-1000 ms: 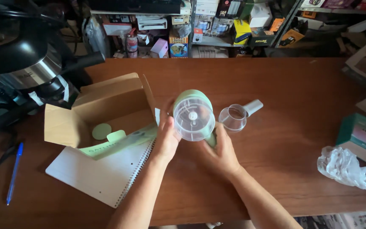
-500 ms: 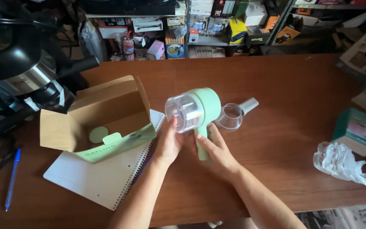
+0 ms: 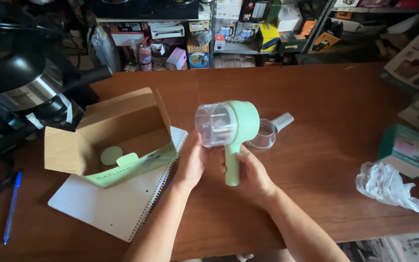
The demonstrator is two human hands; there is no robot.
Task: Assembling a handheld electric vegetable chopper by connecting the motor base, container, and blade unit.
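Now both hands are wrapped about a small pale green handheld appliance (image 3: 241, 127) held up above the middle of the brown wooden table (image 3: 335, 111): the right hand (image 3: 253, 174) is curled around its straight green handle, which points down, and the left hand (image 3: 193, 162) is cupped beside and under the clear plastic cup on the appliance's front, fingers touching it near the bottom. A second ago that clear cup faced straight up at the camera, so its round mouth showed as a circle; half a second ago it was partly tipped; now the appliance stands with its handle vertical and the cup pointing to the left, showing its side. So the hands have been rotating it, apparently looking it over from different angles. Just behind it on the table lies a second clear cup with a grey stub handle (image 3: 270, 131), which has not moved. To the left an open cardboard box (image 3: 107, 136) with a green flap rests partly on a spiral notebook (image 3: 117, 206), and a blue pen (image 3: 11, 206) lies near the table's left edge. To the right are a crumpled clear plastic bag (image 3: 389, 187) and a small teal box (image 3: 406, 149).
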